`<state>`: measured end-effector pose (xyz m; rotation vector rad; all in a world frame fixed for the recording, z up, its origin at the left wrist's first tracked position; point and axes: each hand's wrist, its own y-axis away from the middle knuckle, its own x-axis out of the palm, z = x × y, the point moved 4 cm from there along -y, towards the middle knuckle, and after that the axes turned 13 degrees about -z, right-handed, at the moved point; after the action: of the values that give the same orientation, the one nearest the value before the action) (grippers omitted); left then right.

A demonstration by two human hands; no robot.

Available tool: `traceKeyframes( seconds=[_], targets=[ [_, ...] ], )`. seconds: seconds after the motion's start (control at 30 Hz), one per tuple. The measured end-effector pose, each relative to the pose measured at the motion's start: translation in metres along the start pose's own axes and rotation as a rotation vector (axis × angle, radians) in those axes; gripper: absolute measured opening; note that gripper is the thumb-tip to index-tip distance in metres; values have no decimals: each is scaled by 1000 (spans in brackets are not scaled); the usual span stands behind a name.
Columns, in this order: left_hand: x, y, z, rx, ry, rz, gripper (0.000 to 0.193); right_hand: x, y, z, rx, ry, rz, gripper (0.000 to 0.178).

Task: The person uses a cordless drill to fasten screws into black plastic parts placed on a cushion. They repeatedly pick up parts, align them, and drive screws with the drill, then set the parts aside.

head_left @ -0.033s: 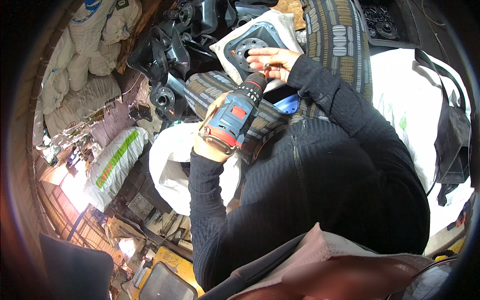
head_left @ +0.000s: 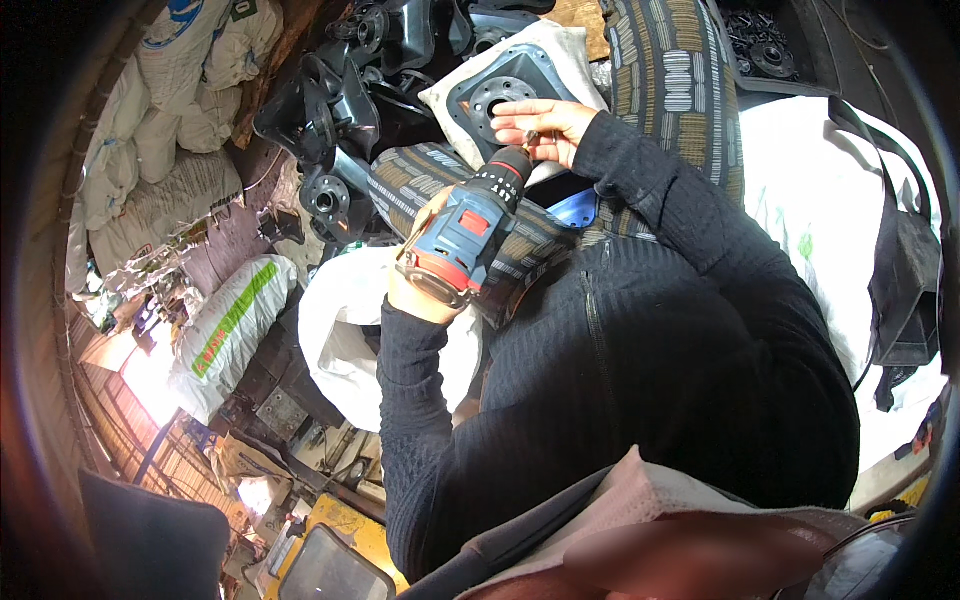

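My left hand [head_left: 408, 297] is wrapped round a blue-grey cordless drill [head_left: 462, 228] with red accents, its black chuck pointing away from me. At the chuck's tip, my right hand [head_left: 560, 128] pinches a small metal piece [head_left: 532, 137], too small to name, with the other fingers stretched leftward. Just beyond these fingers lies a dark, square-based metal part [head_left: 478, 102] with a round flange full of holes. It rests on a white cloth pad [head_left: 572, 62] between my patterned trouser legs [head_left: 668, 110]. A shiny blue piece [head_left: 577, 210] shows below my right wrist.
Several similar dark flanged parts [head_left: 335, 115] are heaped at the far left. A dark tray [head_left: 755, 50] of small hardware is at the far right. White sacks stand on the left [head_left: 345, 300] and right [head_left: 800, 190]; a black strapped bag [head_left: 905, 290] lies over the right one.
The drill and my right fingers have shifted very slightly to the left. My grip looks the same.
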<state>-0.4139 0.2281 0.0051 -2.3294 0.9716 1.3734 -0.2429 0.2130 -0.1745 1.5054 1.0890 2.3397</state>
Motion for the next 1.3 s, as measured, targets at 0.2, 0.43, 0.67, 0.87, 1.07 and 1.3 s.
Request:
traceKeyframes(
  seconds=[0.2, 0.43, 0.67, 0.87, 1.07, 1.3],
  targets=[
    [-8, -14, -27, 382, -345, 3, 27, -14, -13, 0, -94, -205, -136, 27],
    [-10, -10, 15, 306, -461, -6, 29, -60, -29, 17, -364, 151, -499, 21],
    [-1, -13, 62, -153, -173, 176, 53, -62, -57, 8, -334, 751, -595, 52],
    [6, -31, 82, -101, -343, 234, 49, -69, -70, 0, -404, 821, -542, 50],
    [-20, -95, 23, -23, -276, 379, 39, -42, -58, 7, -474, 844, -518, 34],
    [-5, -102, 32, -170, -325, 487, 35, -44, -51, 7, -438, 862, -581, 36]
  ],
)
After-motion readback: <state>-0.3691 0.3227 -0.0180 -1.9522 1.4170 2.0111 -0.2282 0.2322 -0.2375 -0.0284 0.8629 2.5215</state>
